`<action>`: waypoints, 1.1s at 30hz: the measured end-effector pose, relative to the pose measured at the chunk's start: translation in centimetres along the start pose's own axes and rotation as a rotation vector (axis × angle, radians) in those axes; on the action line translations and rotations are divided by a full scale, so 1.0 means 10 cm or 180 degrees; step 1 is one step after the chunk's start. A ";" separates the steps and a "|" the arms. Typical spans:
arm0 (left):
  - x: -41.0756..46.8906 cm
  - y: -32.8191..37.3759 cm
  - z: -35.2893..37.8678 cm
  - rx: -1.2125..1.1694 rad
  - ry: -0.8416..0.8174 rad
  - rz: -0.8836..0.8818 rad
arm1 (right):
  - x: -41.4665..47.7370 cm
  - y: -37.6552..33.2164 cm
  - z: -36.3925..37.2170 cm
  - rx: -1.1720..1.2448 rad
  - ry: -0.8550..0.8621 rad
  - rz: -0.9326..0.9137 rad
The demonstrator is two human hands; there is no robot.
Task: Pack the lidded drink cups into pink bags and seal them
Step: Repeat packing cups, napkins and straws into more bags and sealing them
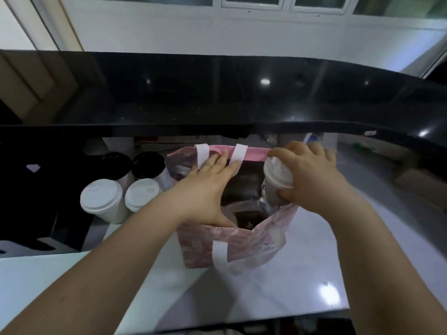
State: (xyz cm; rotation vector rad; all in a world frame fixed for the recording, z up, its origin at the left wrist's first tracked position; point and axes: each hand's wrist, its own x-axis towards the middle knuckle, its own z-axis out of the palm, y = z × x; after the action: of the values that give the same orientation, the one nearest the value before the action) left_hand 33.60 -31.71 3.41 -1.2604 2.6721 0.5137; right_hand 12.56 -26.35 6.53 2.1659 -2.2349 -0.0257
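- The left hand [205, 189], fingers straight and spread, presses inside the bag [242, 243], seemingly to hold its mouth wide.
- The right hand [309, 180] curls its fingers round a cup [278, 175], tilted over the bag's right rim, likely for lowering in.
- Spare cups [104, 199] stand just left.

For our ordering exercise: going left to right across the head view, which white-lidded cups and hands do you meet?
leftmost white-lidded cup → second white-lidded cup → left hand → held white-lidded cup → right hand
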 end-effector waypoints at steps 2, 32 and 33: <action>0.02 0.01 0.02 0.0008 -0.0037 -0.0013 | 0.04 -0.06 0.01 -0.0242 0.0017 -0.0495; -0.15 0.61 0.28 0.0141 0.0201 -0.0507 | 0.05 -0.03 0.96 -0.0158 -0.0547 -0.1658; -0.14 0.60 0.28 0.0146 0.0203 -0.0518 | 0.05 -0.04 1.00 -0.0188 -0.0576 -0.1673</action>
State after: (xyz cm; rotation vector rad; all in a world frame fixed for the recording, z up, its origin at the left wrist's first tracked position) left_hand 29.83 -26.09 2.64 -1.4884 2.5853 0.3940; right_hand 12.58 -26.96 -3.46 2.7386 -1.6381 -0.3041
